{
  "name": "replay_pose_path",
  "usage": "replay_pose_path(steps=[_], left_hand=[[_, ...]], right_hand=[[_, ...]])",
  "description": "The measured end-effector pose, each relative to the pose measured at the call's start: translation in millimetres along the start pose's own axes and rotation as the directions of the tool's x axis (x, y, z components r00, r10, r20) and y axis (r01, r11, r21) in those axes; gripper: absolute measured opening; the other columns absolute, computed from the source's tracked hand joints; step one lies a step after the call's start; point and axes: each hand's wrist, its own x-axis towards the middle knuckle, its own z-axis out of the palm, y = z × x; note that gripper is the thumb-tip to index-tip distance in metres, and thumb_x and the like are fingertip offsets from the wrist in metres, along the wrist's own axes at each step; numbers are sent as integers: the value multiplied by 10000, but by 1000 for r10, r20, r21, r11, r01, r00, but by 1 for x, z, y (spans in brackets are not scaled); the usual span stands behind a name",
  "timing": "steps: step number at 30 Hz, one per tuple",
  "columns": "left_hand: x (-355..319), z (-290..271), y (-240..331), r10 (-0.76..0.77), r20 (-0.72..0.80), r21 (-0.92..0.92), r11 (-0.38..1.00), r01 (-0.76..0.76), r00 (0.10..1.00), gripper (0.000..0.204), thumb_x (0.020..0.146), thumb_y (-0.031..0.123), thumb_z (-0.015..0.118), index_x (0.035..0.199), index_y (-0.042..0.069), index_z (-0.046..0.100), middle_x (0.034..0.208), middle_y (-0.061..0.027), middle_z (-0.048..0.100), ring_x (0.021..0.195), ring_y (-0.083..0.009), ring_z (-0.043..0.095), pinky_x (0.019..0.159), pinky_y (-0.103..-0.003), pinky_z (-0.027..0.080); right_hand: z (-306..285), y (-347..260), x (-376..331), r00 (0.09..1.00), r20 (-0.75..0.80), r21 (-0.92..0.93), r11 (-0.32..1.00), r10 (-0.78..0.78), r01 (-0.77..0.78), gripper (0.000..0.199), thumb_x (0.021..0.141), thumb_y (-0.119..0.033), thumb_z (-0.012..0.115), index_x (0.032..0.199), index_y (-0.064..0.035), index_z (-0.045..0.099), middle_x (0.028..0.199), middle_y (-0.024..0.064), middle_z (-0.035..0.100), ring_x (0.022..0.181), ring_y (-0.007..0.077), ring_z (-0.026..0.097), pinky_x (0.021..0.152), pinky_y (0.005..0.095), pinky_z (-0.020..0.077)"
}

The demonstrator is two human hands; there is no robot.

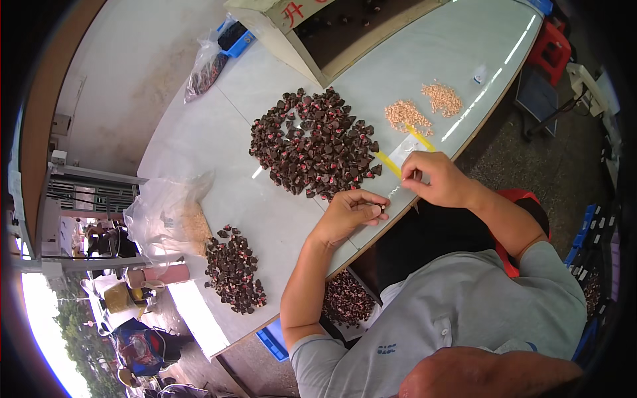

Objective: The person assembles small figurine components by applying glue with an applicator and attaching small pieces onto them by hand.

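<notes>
My left hand (350, 215) is near the table's front edge, thumb and fingers closed on a small dark part (381, 208) with a reddish spot. To its right, my right hand (438, 180) has its fingertips pinched together above the table; whatever they hold, if anything, is too small to make out. Beyond my left hand spreads a large heap of small dark brown parts (312, 149) with pink-red bits. Farther off from my right hand are two little piles of beige pellets (406, 114). Yellow strips (389, 163) lie on the tabletop close to that hand.
On the left of the table (232, 132) are a smaller dark heap (233, 273) and a clear bag (166, 222) with beige pellets. A box with an open front (312, 63) stands at the back. An open container of parts (348, 300) sits below the table edge.
</notes>
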Motion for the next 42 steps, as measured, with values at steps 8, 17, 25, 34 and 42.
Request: replay_pose_path(steps=[8, 17, 25, 34, 42], left_hand=[[-2, 0, -5, -4, -5, -10, 1000, 4, 1000, 229, 919, 109, 712, 1093, -38, 684, 1029, -125, 714, 889, -186, 721, 724, -250, 567], [0, -2, -9, 25, -20, -40, 999, -25, 1000, 209, 929, 146, 711, 1046, -25, 685, 985, -106, 711, 882, -181, 720, 708, -243, 569], [-1, 2, -6, 34, -15, 11, 999, -34, 999, 182, 917, 120, 722, 1024, -26, 700, 943, -106, 721, 858, -160, 713, 707, -241, 564], [1, 2, -7, 16, 3, 79, 997, -16, 1000, 170, 914, 99, 719, 1021, -32, 703, 926, -114, 730, 845, -147, 711, 712, -235, 556], [0, 3, -3, 20, -11, 26, 999, -20, 1000, 210, 910, 98, 723, 1063, -43, 700, 973, -122, 728, 865, -166, 713, 724, -250, 559]], right_hand=[[39, -9, 7, 999, 17, 75, 997, -32, 30, 155, 843, -2, 694, 964, -12, 596, 840, 108, 653, 737, 235, 664, 636, 341, 529], [47, -13, 6, 986, -52, -63, 986, -161, 157, 131, 852, 15, 662, 966, -23, 609, 825, 112, 662, 711, 268, 669, 614, 361, 517], [32, -14, 10, 986, 160, -36, 998, 54, -49, 89, 823, -14, 682, 881, -18, 614, 658, 80, 638, 566, 195, 637, 526, 311, 475], [35, -12, 9, 982, 182, -22, 999, 49, -45, 84, 801, -33, 690, 817, -26, 608, 544, 43, 568, 466, 139, 543, 476, 294, 415], [22, -12, 11, 984, 157, -23, 997, 80, -77, 91, 800, -49, 693, 818, -32, 606, 572, 62, 597, 484, 193, 572, 492, 332, 430]])
